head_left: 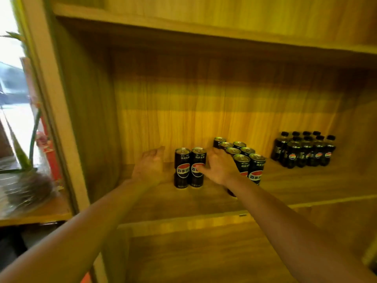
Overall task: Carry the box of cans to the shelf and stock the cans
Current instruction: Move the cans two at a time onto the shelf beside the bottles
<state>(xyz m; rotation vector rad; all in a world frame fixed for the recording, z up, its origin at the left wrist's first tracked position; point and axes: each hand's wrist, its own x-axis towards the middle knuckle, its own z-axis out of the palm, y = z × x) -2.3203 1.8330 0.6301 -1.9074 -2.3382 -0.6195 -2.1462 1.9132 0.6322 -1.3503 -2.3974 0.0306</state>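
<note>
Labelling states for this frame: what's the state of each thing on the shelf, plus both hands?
Pair of cans: upright, side by side on the shelf.
Can block: upright, packed in rows.
Bottles: upright, capped, clustered.
Left hand: open, beside the pair, holding nothing.
Right hand: open, thumb at the pair's right can.
</note>
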